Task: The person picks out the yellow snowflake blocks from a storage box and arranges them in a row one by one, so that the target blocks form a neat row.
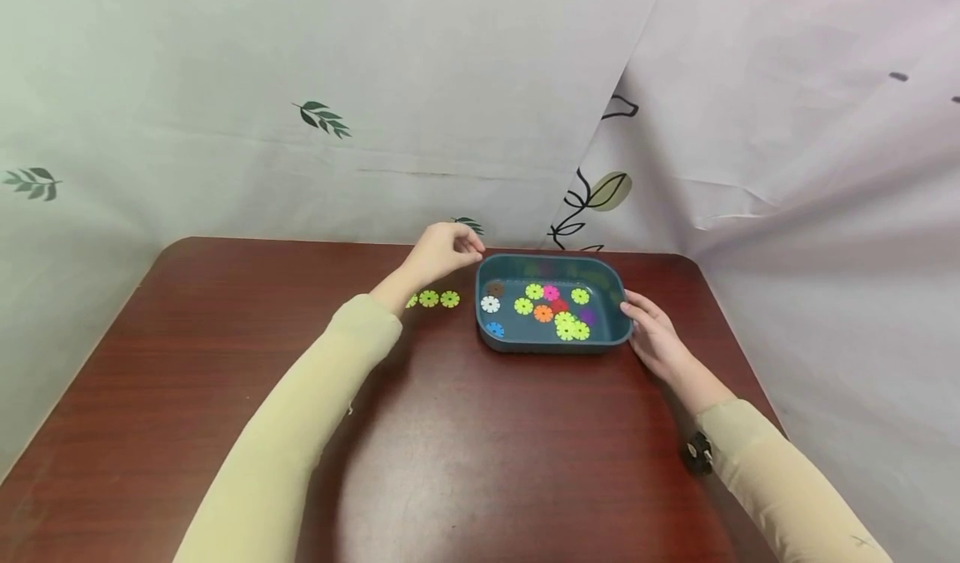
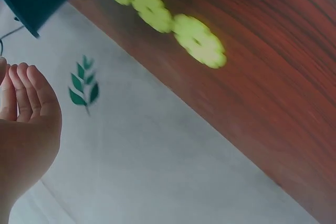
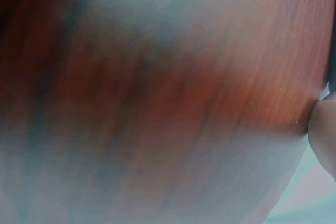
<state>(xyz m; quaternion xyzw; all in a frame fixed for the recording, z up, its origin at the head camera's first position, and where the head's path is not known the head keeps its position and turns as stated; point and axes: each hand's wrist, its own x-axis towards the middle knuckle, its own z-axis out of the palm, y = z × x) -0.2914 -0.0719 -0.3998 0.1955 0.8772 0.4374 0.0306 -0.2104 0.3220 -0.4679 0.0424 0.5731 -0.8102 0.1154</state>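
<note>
A dark teal plastic basin [image 1: 555,347] stands toward the back of the table with several notched flower-shaped discs inside, among them a white disc [image 1: 490,304], an orange disc [image 1: 543,313] and a blue disc [image 1: 495,329]. My right hand [image 1: 658,342] grips the basin's right end, thumb at the rim. By the back left corner of the basin hovers my left hand [image 1: 446,251], fingers loosely bent, with nothing visible in them. Below that hand, yellow-green discs [image 1: 449,299] lie in a row on the table; the left wrist view shows three of them [image 2: 199,40].
The dark red wooden table [image 1: 480,446] ends at the back against a pale hanging cloth [image 1: 420,88] with leaf prints. More cloth hangs along the right side. A black device [image 1: 699,453] sits at the right wrist.
</note>
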